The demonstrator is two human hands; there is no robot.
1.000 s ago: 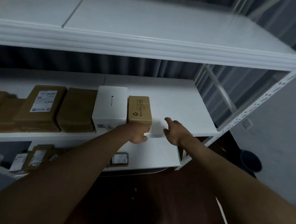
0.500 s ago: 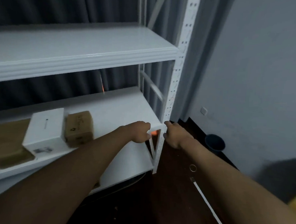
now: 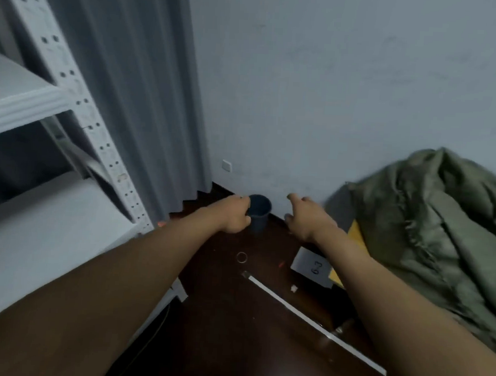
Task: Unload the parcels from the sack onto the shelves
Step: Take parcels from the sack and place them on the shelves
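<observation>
Wall [image 3: 347, 78]: pale, plain, meeting a grey curtain [image 3: 136, 95] at the corner; a small white socket [image 3: 226, 165] sits low on it.

Floor [image 3: 233, 331]: dark wood, with a white strip [image 3: 314, 323] running diagonally across it.

Shelves [image 3: 37, 234]: white metal rack at left, perforated upright at its near corner. Two boards in view; no parcels visible on the portion shown.

Sack [image 3: 445, 241]: olive-green, slumped on the floor at right against the wall, its fabric crumpled and folded over. Contents not visible. A yellow item [image 3: 355, 236] shows at its left edge, partly hidden by the right forearm; identity cannot be told.

Left hand [image 3: 235, 216]: extended forward over the floor, fingers curled inward, gripping nothing, overlapping the bin in view.

Right hand [image 3: 305, 216]: extended forward, well short of the sack, fingers loosely spread and relaxed, holding nothing.

Bin [image 3: 259, 214]: small, dark, standing at the wall base between the hands.

Card [image 3: 313, 267]: white, marked "63", lying on the floor beside the right forearm.

Ring [image 3: 241, 257]: small, on the floor near the strip.
</observation>
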